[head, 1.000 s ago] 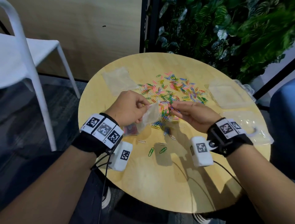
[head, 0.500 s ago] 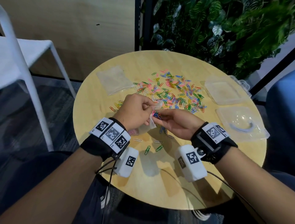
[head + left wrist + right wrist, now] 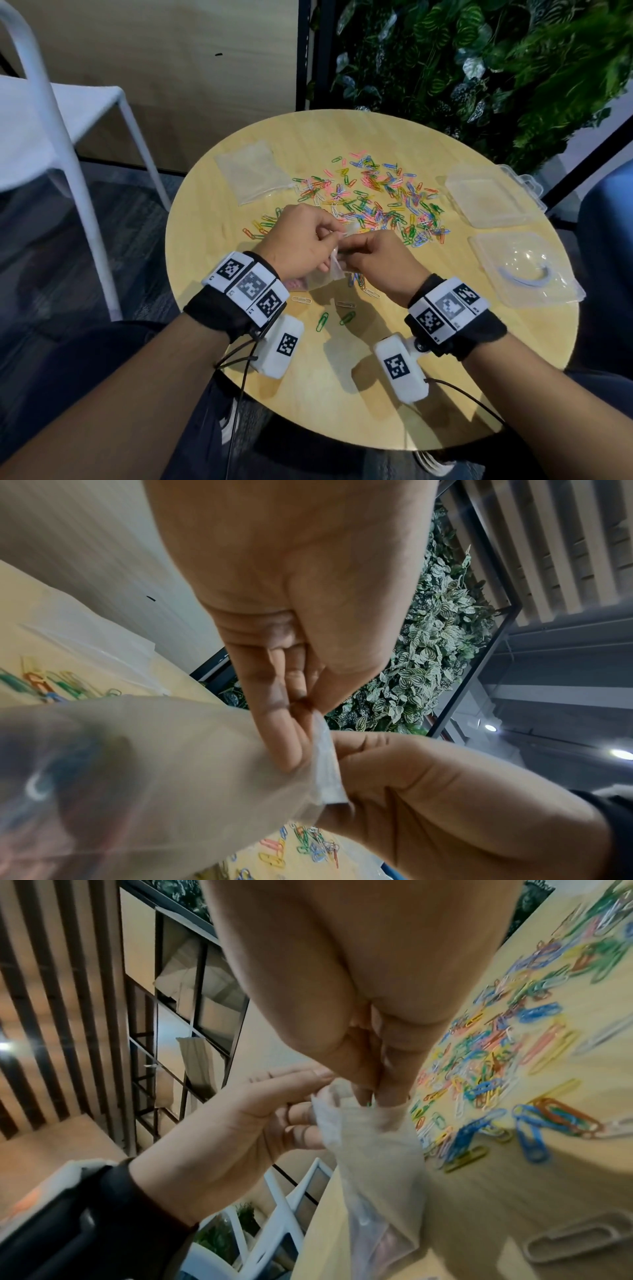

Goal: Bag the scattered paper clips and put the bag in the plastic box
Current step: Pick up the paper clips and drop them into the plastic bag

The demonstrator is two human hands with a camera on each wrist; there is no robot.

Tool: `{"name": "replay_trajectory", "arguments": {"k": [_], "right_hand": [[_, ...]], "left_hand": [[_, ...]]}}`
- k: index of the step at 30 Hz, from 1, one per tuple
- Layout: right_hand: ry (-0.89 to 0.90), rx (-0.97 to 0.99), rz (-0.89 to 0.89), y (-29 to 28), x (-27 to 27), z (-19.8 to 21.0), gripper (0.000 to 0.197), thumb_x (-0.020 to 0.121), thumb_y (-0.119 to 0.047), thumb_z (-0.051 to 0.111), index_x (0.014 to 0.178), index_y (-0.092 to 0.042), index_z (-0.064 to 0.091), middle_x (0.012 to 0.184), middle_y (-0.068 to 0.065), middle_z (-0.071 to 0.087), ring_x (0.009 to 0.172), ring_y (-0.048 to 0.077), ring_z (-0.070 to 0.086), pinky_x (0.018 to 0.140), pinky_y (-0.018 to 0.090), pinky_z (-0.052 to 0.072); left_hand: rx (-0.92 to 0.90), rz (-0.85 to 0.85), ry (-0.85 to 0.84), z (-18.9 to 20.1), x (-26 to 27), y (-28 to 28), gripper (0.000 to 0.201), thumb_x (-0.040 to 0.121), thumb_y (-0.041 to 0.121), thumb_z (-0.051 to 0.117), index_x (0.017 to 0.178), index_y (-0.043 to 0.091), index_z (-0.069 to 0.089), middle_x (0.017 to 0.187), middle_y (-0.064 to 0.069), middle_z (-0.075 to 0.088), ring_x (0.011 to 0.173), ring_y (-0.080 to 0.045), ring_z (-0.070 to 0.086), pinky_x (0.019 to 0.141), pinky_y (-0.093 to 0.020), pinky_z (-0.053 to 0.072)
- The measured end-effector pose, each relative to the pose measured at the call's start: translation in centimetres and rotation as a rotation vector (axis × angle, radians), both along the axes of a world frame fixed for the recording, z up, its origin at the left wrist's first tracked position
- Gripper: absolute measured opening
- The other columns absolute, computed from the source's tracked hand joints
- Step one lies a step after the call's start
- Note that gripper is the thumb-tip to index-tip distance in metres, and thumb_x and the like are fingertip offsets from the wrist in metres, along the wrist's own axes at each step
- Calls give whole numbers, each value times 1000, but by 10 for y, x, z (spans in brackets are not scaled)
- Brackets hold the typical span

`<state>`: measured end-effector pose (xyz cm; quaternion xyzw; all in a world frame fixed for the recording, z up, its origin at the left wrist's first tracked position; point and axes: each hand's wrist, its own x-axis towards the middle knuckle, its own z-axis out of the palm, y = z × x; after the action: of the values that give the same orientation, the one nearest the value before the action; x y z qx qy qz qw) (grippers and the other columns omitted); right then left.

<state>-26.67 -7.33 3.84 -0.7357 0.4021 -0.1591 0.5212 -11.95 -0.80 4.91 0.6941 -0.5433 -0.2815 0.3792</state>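
Clear plastic bag held above the table near its centre, mouth uppermost, pinched at the rim by left hand; right hand fingertips bunched inside the mouth, apparently on clips; loose paper clips at 12 o'clock; open plastic box at 2 o'clock, nearer the right hand.

A round, pale wooden table is set on a dark grey carpeted floor. A white plastic chair is placed to its left, before a light wood-panelled wall. A black metal frame is seen beside a wall of green patterned foliage. Slatted timber and ceiling lights are shown overhead.
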Motion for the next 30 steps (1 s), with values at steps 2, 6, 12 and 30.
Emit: {"name": "replay_trajectory", "arguments": {"k": [2,6,12,30], "right_hand": [[-6,-69,3,1,0,-1,23,83,12,57,90,-1,76,71,4,71,55,3,63,57,22,53],[122,-383,161,0,-2,2,14,80,-7,69,81,-18,78,74,-7,73,66,11,69,66,26,56],[15,-394,12,7,-25,21,17,81,-17,75,97,-19,75,84,-6,73,75,5,69,69,21,55],[662,-344,-109,22,23,-35,94,60,-52,84,134,-10,43,128,13,39,109,28,50,93,28,43]], "left_hand": [[6,3,3,1,1,1,14,95,12,66,105,10,76,74,-7,75,48,-8,70,49,-13,51],[19,-3,-2,4,3,3,13,95,11,65,103,12,76,75,-5,74,47,-8,69,50,-15,53],[-20,51,24,14,23,10,16,93,6,64,94,14,78,63,-3,68,49,-19,70,48,-20,56],[-69,175,86,39,74,26,14,94,7,63,94,9,77,64,-8,68,39,-7,64,42,-14,48]]}}
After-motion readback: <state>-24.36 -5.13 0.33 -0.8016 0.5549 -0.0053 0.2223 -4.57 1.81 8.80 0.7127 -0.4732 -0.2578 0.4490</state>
